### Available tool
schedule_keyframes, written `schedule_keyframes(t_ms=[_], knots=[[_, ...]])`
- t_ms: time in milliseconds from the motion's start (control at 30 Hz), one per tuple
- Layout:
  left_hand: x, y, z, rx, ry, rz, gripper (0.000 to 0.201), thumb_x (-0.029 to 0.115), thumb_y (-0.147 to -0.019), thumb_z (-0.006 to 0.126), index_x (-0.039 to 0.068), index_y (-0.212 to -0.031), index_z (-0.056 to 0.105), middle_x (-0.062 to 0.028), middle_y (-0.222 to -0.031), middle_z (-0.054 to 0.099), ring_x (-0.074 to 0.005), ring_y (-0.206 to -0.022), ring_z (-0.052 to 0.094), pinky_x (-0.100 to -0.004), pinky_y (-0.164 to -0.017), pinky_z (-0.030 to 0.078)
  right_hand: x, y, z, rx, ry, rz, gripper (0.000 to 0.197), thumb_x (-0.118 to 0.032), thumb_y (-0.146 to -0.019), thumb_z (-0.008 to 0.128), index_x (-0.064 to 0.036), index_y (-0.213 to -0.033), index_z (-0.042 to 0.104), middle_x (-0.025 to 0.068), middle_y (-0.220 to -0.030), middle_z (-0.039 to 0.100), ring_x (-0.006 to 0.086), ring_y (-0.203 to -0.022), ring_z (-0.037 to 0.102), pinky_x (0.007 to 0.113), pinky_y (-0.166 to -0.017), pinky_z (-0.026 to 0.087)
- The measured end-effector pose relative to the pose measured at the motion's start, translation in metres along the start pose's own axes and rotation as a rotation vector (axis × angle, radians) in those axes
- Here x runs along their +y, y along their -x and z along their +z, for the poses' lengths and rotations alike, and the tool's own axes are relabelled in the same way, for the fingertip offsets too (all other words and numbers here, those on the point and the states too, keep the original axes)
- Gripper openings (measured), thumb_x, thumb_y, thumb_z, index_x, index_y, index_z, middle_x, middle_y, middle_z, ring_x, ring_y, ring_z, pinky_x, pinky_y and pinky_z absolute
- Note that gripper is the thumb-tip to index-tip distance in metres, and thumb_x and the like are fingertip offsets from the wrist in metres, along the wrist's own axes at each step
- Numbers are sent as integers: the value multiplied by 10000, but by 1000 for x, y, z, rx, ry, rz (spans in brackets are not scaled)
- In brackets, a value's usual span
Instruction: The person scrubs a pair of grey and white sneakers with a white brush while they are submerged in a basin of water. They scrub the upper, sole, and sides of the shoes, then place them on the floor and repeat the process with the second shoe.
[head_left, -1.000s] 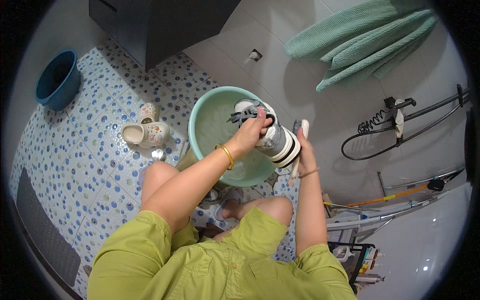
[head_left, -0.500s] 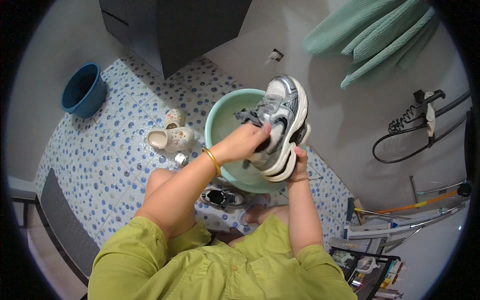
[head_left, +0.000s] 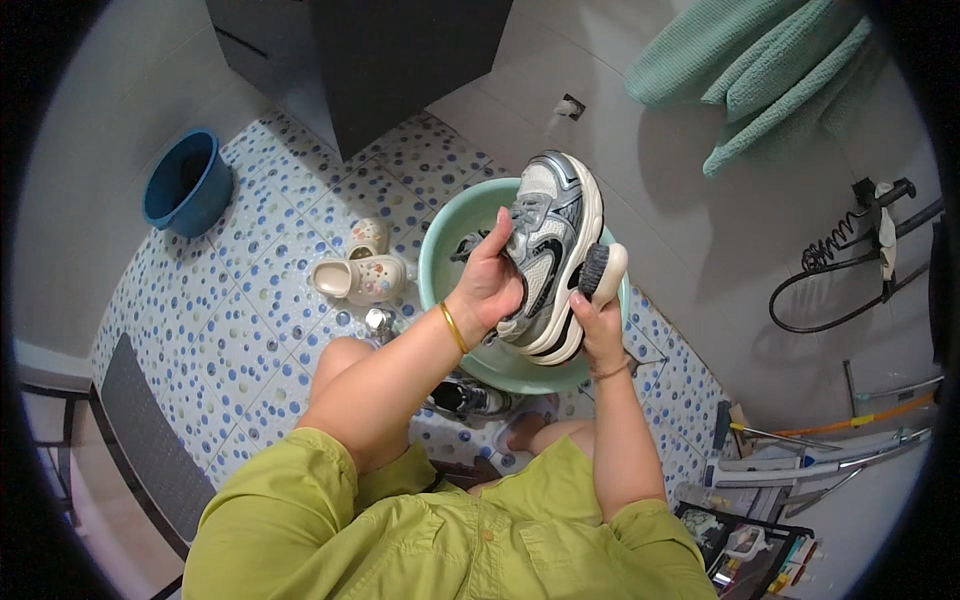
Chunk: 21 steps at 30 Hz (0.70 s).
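A grey and white sneaker (head_left: 560, 215) is held over a pale green basin (head_left: 428, 265), its toe pointing away from me and its chunky sole turned to the right. My left hand (head_left: 486, 284) grips the shoe at the heel and collar, thumb up along the side; some fingers are hidden behind it. In my right hand (head_left: 600, 335) is a scrub brush (head_left: 608, 272) with a white back and dark bristles. The bristles face the sole's side edge; whether they touch cannot be told. Another sneaker (head_left: 465, 397) lies on the floor below the basin, partly covered by my left arm.
Cream clogs (head_left: 372, 280) and a small metal fitting (head_left: 378, 321) are left of the basin. Farther left stands a blue bucket (head_left: 205, 195). A dark cabinet (head_left: 400, 70), green towel (head_left: 740, 70), black hose (head_left: 775, 300) and a rack of bottles (head_left: 745, 545) surround the tiled floor.
My left hand has shifted from over the shoe's opening to its heel side, thumb now raised. The sneaker has turned slightly, and the brush now shows clearly beside the sole.
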<state>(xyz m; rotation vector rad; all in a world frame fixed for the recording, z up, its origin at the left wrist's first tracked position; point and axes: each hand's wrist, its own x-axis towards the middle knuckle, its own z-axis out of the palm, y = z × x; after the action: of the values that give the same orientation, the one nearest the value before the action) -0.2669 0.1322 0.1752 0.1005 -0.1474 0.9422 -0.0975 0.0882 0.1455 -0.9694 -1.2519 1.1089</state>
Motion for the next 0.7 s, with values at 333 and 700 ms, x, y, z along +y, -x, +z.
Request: schedule_keyframes(t_ms=[333,700], knots=[[-9,-9,-20,153,-204,54,447,387,-905,390,25,-1154,469,-131,-1129,541,-247,-1033,528,-388,-931,399,-55,34,24,32,1021,-237,723,-406,-763,604,-169,-1357,268,138,-953,515,301,-777,553,364,-642,465],[-20,-5,-40,194,-73,59,527,458,-887,374,23,-1172,459,-139,-1175,512,-271,-1062,503,-405,-941,385,-18,27,54,101,887,-456,513,-163,-828,548,-127,-1309,371,183,-1102,538,335,-825,560,375,-715,462]])
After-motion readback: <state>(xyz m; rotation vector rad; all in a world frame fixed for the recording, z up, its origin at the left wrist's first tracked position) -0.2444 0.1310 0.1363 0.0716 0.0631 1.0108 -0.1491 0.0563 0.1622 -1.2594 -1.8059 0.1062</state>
